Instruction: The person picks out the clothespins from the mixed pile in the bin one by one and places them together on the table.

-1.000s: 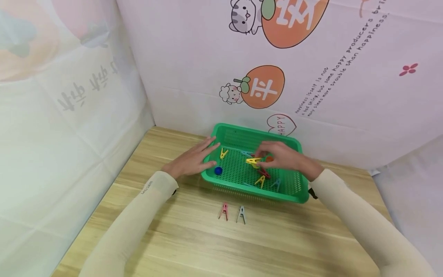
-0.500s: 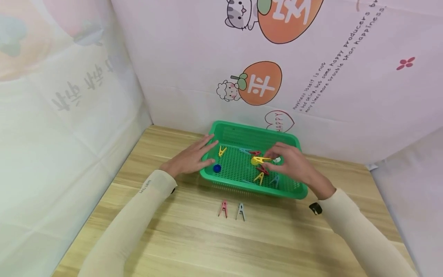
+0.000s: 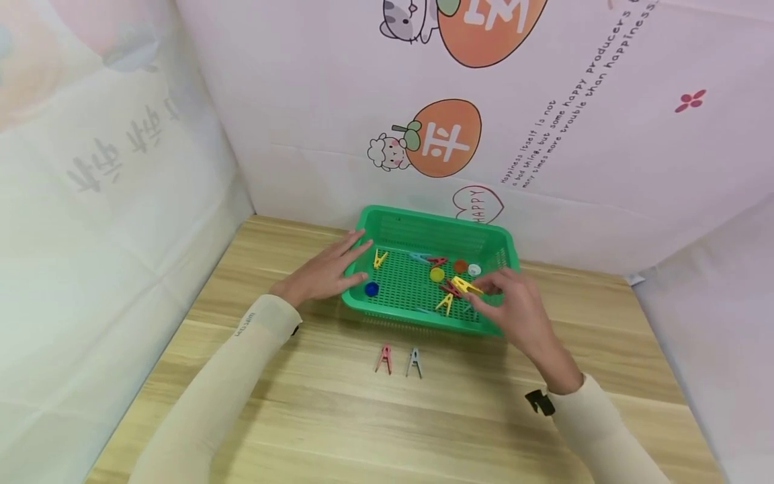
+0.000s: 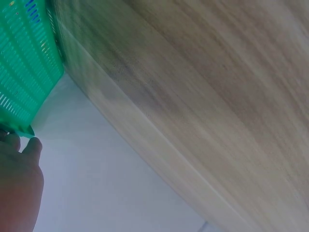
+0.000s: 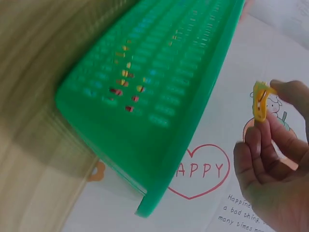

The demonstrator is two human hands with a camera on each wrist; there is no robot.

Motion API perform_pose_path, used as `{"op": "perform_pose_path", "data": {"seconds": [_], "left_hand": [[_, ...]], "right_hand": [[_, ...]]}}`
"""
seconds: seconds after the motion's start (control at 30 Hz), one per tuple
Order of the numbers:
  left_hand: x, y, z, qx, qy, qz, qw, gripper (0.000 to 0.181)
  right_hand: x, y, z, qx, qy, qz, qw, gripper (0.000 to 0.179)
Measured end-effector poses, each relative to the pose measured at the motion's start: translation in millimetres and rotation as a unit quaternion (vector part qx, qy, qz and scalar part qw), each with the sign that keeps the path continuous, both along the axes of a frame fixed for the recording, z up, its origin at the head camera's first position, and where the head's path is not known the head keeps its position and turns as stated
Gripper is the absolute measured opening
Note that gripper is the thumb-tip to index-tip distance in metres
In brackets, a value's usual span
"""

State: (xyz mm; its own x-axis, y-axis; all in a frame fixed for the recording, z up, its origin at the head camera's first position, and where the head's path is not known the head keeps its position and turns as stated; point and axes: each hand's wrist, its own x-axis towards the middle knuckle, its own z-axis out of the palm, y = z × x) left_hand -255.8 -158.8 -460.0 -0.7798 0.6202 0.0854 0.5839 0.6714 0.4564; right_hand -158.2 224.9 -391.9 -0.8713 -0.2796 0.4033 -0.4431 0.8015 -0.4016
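Observation:
A yellow clothespin [image 3: 465, 286] is pinched between the thumb and fingertips of my right hand [image 3: 519, 312], held above the right part of the green basket [image 3: 435, 218]. The right wrist view shows the same clothespin [image 5: 260, 101] clear of the basket wall. My left hand [image 3: 320, 274] rests with straight, spread fingers at the basket's left rim. Inside the basket lie a blue cap [image 3: 371, 289], a yellow cap [image 3: 437, 274], an orange cap [image 3: 460, 266] and a white cap [image 3: 474, 269]. Other clothespins lie there too, including a yellow one [image 3: 379, 259] at the left and a red one [image 3: 438, 260].
On the wooden table [image 3: 338, 417], in front of the basket, a pink clothespin [image 3: 384, 359] and a grey-blue clothespin [image 3: 414, 362] lie side by side. A printed cloth wall [image 3: 314, 175] rises just behind the basket.
My right hand has lifted the yellow clothespin and drawn it right and toward me, uncovering the orange and white caps. The left hand stays at the rim while the head view shifts slightly.

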Motion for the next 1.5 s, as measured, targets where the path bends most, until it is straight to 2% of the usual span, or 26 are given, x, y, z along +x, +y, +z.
{"op": "perform_pose_path", "data": {"seconds": [0.23, 0.37, 0.7, 0.9, 1.27, 1.5], "left_hand": [[-1.8, 3.0, -5.3, 0.000, -0.005, -0.002, 1.0000, 0.079], [-1.6, 2.3, -4.4, -0.001, -0.006, 0.000, 1.0000, 0.080], [-1.1, -1.8, -3.4, 0.005, -0.009, 0.005, 0.9999, 0.080], [0.1, -1.8, -2.4, 0.006, -0.008, 0.005, 0.9999, 0.080], [-0.1, -0.7, -4.2, 0.007, -0.011, 0.004, 0.9999, 0.080], [0.5, 0.2, -0.5, 0.008, -0.015, 0.005, 0.9998, 0.081]], "right_hand": [[26.8, -4.0, -1.3, -0.028, -0.014, -0.069, 0.9971, 0.018], [42.4, -6.6, -4.2, -0.045, -0.013, -0.103, 0.9936, 0.019], [70.1, -9.2, -27.9, -0.088, -0.001, -0.161, 0.9831, 0.020], [86.3, -14.0, -38.0, -0.112, -0.009, -0.198, 0.9739, 0.020], [96.9, -28.4, -51.5, -0.143, -0.018, -0.224, 0.9640, 0.019], [102.8, -37.3, -63.3, -0.143, -0.036, -0.225, 0.9632, 0.018]]}}
